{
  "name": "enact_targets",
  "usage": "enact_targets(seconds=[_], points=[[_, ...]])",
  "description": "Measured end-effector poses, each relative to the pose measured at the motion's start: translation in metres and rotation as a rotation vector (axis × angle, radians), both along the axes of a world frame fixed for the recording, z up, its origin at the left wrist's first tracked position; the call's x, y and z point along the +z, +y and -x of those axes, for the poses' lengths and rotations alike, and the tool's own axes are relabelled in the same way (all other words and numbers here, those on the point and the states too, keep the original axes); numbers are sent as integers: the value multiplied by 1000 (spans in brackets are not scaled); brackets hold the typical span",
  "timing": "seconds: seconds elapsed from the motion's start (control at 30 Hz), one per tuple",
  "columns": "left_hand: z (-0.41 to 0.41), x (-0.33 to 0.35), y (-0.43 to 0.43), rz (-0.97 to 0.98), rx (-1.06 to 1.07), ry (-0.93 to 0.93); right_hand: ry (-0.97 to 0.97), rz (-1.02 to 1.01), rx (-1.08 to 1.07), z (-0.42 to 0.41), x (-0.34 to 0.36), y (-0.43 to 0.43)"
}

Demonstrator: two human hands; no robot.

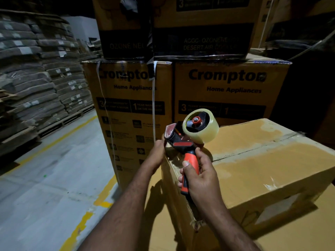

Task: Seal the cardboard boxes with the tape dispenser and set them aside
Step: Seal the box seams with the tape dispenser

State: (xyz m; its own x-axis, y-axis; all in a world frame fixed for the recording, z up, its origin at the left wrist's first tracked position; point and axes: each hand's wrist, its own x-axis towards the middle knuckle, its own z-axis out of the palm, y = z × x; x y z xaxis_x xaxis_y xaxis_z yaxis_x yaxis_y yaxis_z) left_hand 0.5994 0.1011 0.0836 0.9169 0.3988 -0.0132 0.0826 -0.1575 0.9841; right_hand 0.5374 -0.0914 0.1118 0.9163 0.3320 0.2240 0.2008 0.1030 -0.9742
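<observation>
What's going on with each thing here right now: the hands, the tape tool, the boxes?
Right hand: gripping the tape dispenser's handle.
Left hand: at the box's near top corner, by the dispenser's front.
Tape dispenser: held above that corner, roll loaded.
Plain cardboard box: flaps closed, centre seam visible, old tape scraps.
Printed boxes behind: closed, stacked.

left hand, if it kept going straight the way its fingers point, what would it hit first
Probably the nose of the tape dispenser, just beyond the left hand at the near corner of the cardboard box. Depth is unclear; it may already touch.
</observation>
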Motion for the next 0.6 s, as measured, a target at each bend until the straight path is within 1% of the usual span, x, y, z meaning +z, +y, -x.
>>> enact_targets(seconds=[0.03,0.13,0.2,0.27,0.37,0.4,0.47,0.53,0.6], points=[[-7,-6,0,-22,22,24,-3,-1,5,0,-1,0],[-17,-14,-5,58,78,12,-14,5,2,-1,-3,-2],[-9,-4,-12,33,83,13,-15,9,-2,-1,-4,-2],[-9,-3,-11,29,117,47,-9,16,-3,-1,-5,-1],[-4,3,-19,-31,190,185,-7,24,-18,-2,-6,0],[4,5,-28,-12,201,191,-7,29,-22,-3,-6,0],[23,-4,-49,43,194,112,-16,36,-25,-1,-6,0],[45,-23,-71,136,179,30,-50,60,-47,-1,-7,-1],[65,-43,-90,245,165,14,-94,95,-85,-2,-7,-2]])
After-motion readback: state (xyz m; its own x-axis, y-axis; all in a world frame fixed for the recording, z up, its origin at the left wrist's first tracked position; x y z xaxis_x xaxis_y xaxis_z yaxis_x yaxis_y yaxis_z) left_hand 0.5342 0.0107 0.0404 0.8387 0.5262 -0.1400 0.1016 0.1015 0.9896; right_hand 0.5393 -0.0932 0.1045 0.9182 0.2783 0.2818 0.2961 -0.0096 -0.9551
